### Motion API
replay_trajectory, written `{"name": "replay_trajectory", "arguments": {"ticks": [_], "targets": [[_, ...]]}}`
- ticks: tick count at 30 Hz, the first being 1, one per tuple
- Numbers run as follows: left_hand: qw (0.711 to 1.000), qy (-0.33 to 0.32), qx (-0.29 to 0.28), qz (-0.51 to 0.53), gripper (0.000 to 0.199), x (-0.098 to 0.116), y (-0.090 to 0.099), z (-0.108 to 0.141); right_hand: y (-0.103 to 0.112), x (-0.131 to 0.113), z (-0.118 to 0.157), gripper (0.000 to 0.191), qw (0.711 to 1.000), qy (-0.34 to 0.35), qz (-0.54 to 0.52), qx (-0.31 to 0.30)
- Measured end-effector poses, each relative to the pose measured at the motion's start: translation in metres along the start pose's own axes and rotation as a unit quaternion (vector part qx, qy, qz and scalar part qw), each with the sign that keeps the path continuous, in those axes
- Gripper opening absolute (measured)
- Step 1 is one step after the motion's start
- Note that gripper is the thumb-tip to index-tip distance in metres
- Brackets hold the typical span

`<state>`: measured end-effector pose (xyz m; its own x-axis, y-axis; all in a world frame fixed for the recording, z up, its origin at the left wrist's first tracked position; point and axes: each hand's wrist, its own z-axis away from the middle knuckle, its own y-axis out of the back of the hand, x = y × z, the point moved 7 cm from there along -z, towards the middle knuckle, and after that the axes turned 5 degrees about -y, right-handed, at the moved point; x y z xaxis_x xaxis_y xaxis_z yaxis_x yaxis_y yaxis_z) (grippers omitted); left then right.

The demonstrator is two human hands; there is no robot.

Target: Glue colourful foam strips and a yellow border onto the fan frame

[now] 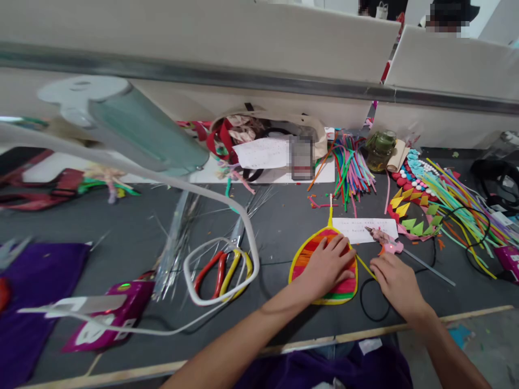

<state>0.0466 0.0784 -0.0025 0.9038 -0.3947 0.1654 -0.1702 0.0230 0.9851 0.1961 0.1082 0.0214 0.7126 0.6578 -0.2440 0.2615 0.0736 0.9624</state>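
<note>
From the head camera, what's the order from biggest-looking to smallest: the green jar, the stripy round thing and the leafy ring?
1. Stripy round thing, partly under the left hand
2. Leafy ring
3. Green jar

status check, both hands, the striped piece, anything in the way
Left hand resting on striped piece. Right hand at yellow strip, grip unclear. Pink glue gun just beyond right hand.

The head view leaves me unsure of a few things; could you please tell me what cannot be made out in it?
Striped piece: middle covered by the left grip, head view.
Paper strip: writing too small to read, glue gun partly over it, head view.
Phone-like thing: front blurred into blocks, head view.
Purple cloth: cut off by the left edge, head view.
</note>
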Motion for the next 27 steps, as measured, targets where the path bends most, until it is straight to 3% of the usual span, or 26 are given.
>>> {"name": "replay_trajectory", "arguments": {"ticks": [5, 10, 14, 19, 22, 27], "targets": [[1.0, 0.0, 0.006, 0.001, 0.053, 0.0, -0.002, 0.002, -0.015, -0.01, -0.056, 0.019, 0.992, -0.002, 0.115, -0.051], [1.0, 0.002, 0.014, 0.008, 0.054, 0.001, -0.003, 0.005, -0.026, -0.024, -0.07, 0.015, 0.988, 0.005, 0.142, -0.062], [0.999, 0.001, 0.029, 0.012, 0.052, 0.001, -0.004, 0.005, 0.0, -0.009, -0.091, 0.019, 0.983, -0.051, 0.163, -0.061], [0.999, 0.0, 0.033, 0.003, 0.052, 0.002, -0.006, 0.005, 0.035, 0.004, -0.152, 0.029, 0.975, -0.132, 0.171, -0.052], [0.999, -0.001, 0.036, -0.006, 0.053, 0.004, -0.005, 0.006, 0.021, -0.018, -0.186, 0.03, 0.978, -0.119, 0.144, -0.093], [0.998, 0.004, 0.055, -0.006, 0.05, 0.006, -0.004, 0.009, -0.028, -0.057, -0.214, 0.032, 0.97, -0.118, 0.109, -0.18]]}}
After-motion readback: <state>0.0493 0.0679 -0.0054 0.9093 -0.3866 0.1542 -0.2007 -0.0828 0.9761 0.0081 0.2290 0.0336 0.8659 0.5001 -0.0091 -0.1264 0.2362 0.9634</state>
